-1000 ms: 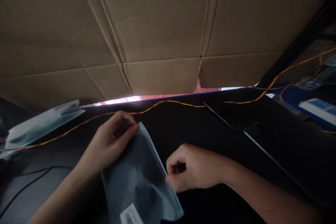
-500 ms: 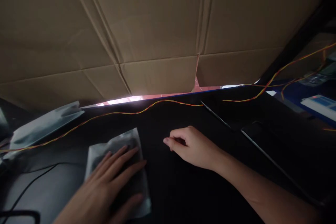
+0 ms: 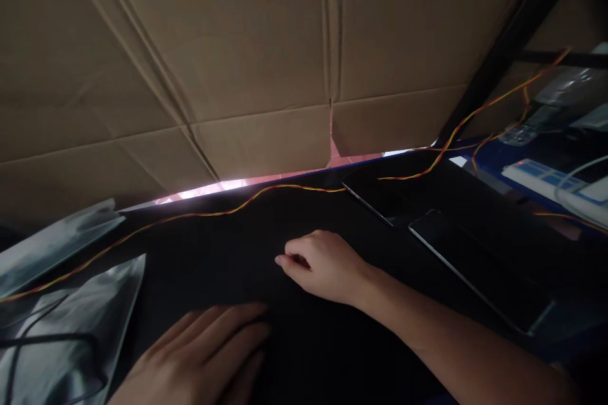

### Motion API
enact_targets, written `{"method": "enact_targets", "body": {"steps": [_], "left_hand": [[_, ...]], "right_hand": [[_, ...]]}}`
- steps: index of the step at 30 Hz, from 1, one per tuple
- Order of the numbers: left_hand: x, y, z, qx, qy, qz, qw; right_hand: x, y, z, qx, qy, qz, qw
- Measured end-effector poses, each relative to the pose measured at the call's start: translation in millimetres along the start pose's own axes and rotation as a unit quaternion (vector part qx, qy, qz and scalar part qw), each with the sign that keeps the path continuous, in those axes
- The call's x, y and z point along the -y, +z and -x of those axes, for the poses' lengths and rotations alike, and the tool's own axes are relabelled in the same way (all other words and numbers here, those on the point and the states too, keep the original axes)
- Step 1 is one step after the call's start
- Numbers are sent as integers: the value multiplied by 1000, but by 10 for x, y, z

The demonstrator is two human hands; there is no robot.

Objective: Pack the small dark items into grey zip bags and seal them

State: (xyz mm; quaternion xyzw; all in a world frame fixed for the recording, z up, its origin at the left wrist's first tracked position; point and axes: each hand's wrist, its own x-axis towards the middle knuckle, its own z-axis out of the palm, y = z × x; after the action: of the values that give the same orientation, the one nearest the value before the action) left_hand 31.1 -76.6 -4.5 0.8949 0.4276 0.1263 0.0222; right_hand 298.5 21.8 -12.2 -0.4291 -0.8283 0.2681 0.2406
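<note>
My left hand (image 3: pixel 204 351) lies palm down at the lower middle, over the black tabletop (image 3: pixel 213 253). Its fingers are stretched out, and nothing shows in them. To its left lies a translucent plastic bag (image 3: pixel 107 304), apart from the hand, with a black cable across it. What the bag contains cannot be made out. My right hand (image 3: pixel 320 266) rests on the tabletop with its fingers curled in and the thumb against the index finger; I see nothing in it. Two flat dark devices with shiny edges, a smaller one (image 3: pixel 380 196) and a larger one (image 3: pixel 479 266), lie to its right.
A tall cardboard sheet (image 3: pixel 256 44) rises behind the table. Along the back edge runs a twisted red and yellow wire (image 3: pixel 237 209). Another plastic bag (image 3: pixel 57 240) lies at the far left. A white and blue power strip (image 3: pixel 546 180) with a red light is at the right.
The plastic bag that was under my left hand now lies further left, out of the hand. My right hand keeps its curled pose. The whole view has shifted to the right.
</note>
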Motion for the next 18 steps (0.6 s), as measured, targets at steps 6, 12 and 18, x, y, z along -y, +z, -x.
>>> {"method": "enact_targets", "body": {"steps": [6, 12, 18], "left_hand": [[40, -24, -1005, 72, -8, -65, 995], [389, 519, -816, -19, -11, -84, 996], [447, 523, -741, 27, -12, -58, 998]], "right_hand": [[-18, -13, -32, -26, -12, 48, 998], [-87, -62, -35, -28, -24, 113, 993], [-189, -51, -4, 110, 0, 140, 984]]}}
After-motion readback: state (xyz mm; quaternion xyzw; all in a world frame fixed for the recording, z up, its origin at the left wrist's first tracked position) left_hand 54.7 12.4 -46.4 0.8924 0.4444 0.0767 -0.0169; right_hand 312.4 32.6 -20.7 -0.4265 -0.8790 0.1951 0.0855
